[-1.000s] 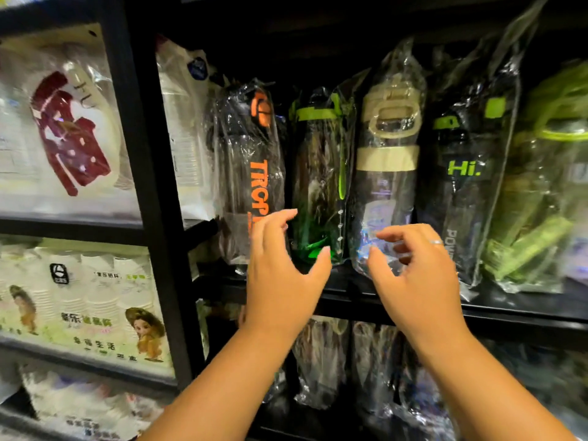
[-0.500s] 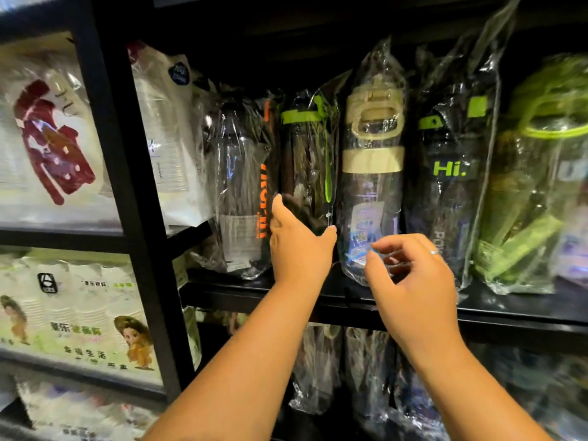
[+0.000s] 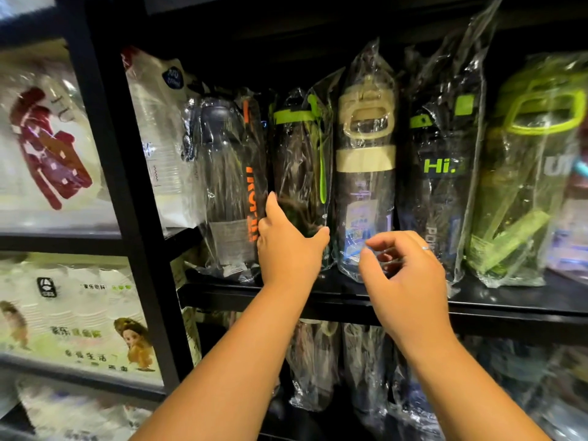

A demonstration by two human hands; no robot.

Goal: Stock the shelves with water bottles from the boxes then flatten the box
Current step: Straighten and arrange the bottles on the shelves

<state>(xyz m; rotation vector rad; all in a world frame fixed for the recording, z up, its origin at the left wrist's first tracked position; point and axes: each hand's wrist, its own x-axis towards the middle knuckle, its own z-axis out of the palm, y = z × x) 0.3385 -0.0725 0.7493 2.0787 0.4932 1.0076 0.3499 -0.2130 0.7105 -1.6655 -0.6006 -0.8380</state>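
Looks nearly stocked — bagged bottles (image 3: 442, 186) upright in a row on the shelf (image 3: 318, 299), left hand (image 3: 291, 249) gripping the green-strap bottle (image 3: 299, 154) low down, right hand (image 3: 404, 275) loosely curled and empty just before the beige bottle (image 3: 366, 186) — box unseen, flattening likely still ahead.

Two forearms are seen bare, left forearm (image 3: 229, 361) & right forearm (image 3: 451, 377), uncovered from near frame edge up to the wrists. A thin silver-coloured ring (image 3: 425, 248) is worn on the right hand (image 3: 410, 281), prob. on the ring finger. Left hand (image 3: 289, 249): nails are seen short; finer detail is lost to blur.
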